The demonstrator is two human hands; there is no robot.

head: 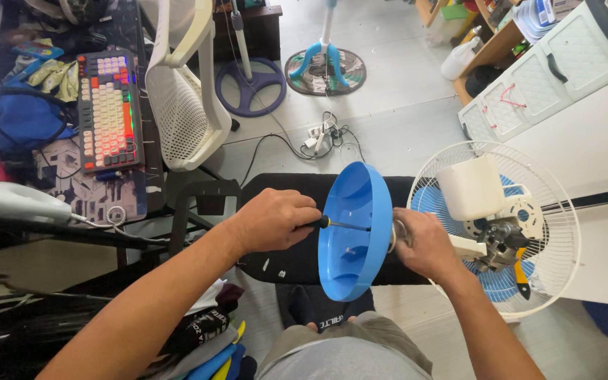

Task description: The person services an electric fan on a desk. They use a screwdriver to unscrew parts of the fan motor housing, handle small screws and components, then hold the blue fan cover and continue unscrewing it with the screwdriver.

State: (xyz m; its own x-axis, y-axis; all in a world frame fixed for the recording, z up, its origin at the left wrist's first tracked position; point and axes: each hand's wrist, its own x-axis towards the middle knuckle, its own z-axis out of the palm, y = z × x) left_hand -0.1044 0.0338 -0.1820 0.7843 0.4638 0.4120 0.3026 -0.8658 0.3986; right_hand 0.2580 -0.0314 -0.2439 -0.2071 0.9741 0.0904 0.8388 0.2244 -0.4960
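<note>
Centre of frame: blue plastic fan cover [355,232], bowl-shaped, held on edge with its hollow side facing frame left. Left hand [276,219] just left of it, fingers [302,214] wrapped tight around the dark handle of a screwdriver [343,225]. Screwdriver long axis near level, running left to right; shaft reaching into the hollow, tip at or near the inner wall, contact not confirmable. Right hand [423,243] at the cover's back side, right of centre, fingers curled onto something behind the rim; exact hold hidden by the cover. Immediately right: white fan guard [564,232] with blue blades and exposed motor [501,236], white housing above. Upper left: keyboard [109,112] on a table [72,190]; white mesh chair [181,105] beside it.
</note>
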